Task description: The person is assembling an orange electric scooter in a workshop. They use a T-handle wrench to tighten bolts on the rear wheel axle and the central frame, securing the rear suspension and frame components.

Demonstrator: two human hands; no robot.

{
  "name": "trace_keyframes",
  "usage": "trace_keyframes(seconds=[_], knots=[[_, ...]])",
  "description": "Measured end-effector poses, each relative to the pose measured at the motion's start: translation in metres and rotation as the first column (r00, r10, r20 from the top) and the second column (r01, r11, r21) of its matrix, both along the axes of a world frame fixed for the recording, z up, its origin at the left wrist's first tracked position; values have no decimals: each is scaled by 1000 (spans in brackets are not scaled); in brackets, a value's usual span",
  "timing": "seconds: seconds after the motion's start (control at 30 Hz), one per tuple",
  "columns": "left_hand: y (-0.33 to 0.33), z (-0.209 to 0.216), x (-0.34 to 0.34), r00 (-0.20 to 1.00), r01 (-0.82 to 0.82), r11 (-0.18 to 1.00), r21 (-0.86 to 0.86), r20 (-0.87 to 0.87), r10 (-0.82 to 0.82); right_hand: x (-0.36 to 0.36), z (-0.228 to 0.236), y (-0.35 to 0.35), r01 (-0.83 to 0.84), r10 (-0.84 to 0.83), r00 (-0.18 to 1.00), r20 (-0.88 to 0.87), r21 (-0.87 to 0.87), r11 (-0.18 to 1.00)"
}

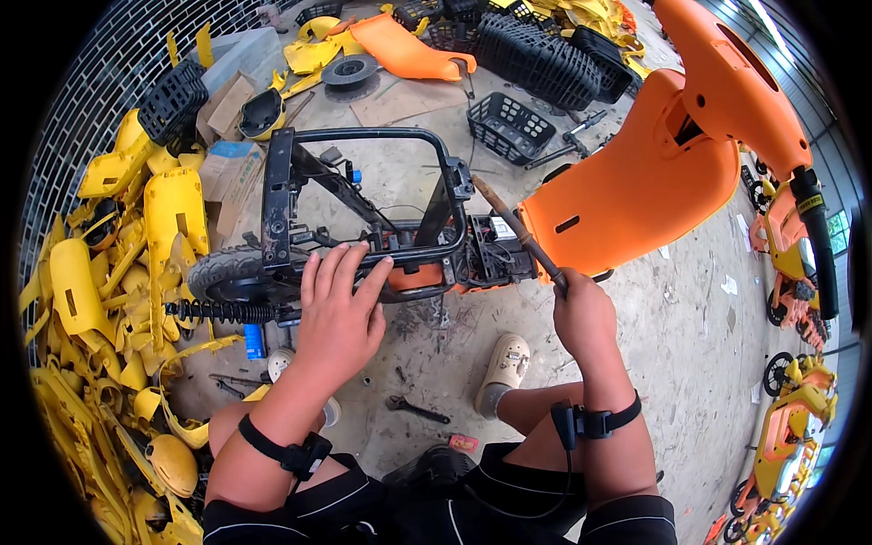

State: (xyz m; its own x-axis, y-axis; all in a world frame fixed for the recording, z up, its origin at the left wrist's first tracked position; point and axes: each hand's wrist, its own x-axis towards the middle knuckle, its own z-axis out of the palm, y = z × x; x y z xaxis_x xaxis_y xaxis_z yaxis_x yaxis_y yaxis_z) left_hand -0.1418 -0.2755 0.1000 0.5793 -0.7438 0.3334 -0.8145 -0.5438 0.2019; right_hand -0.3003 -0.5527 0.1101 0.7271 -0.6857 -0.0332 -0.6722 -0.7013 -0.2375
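Note:
A black tubular scooter frame (363,133) with a rear wheel (218,275) stands in front of me. My left hand (341,313) lies on the frame's near rail, fingers stretched out and apart. A hammer (518,232) with a worn brown shaft and a dark grip is in my right hand (583,316), which is wrapped round the grip's end. The hammer's dark head is at the frame's right corner; whether it touches the metal I cannot tell. To the right of the frame rises the scooter's orange front panel (636,195) with a black handlebar grip (813,236).
Yellow body panels (86,291) are heaped along the left. A wrench (418,410) lies on the floor between my feet. Beyond the frame are a black basket (511,127), stacked black baskets (536,59) and an orange panel (404,47). Other orange scooters (790,413) line the far right.

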Motion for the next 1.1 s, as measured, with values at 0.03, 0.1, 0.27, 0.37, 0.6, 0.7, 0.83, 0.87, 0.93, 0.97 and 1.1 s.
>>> trace_keyframes(seconds=[0.03,0.1,0.27,0.37,0.6,0.7,0.83,0.87,0.93,0.97,1.1], knots=[[0,0,0,1000,0,1000,3,0,0,0,0,0,-4,4,1000,1,-2,1000],[1,1,0,1000,1,1000,3,-6,-1,1,-1,1,-9,9,1000,-2,-4,1000],[3,0,0,1000,2,1000,9,-5,-2,5,-3,0,-7,8,999,-45,18,1000],[0,1,0,1000,5,1000,6,2,-5,12,-13,-10,0,2,996,-88,25,1000],[2,3,0,1000,17,1000,4,-10,-17,25,-10,-7,41,-39,999,-31,77,996],[8,6,1,999,24,1000,0,-24,-24,22,0,-3,50,-68,992,111,159,986],[7,3,0,998,54,998,-28,-14,-54,15,-2,2,-75,-123,910,395,449,890],[8,0,0,999,53,998,-37,-10,-53,18,-3,10,-107,-150,901,408,542,833],[8,4,-4,999,41,992,-122,37,-37,24,0,28,-169,-206,886,415,703,691],[9,3,-3,998,69,982,-177,24,-66,28,7,41,-171,-227,900,373,779,603],[13,20,-2,991,127,912,-390,87,-101,35,14,73,-100,-207,962,178,935,340]])
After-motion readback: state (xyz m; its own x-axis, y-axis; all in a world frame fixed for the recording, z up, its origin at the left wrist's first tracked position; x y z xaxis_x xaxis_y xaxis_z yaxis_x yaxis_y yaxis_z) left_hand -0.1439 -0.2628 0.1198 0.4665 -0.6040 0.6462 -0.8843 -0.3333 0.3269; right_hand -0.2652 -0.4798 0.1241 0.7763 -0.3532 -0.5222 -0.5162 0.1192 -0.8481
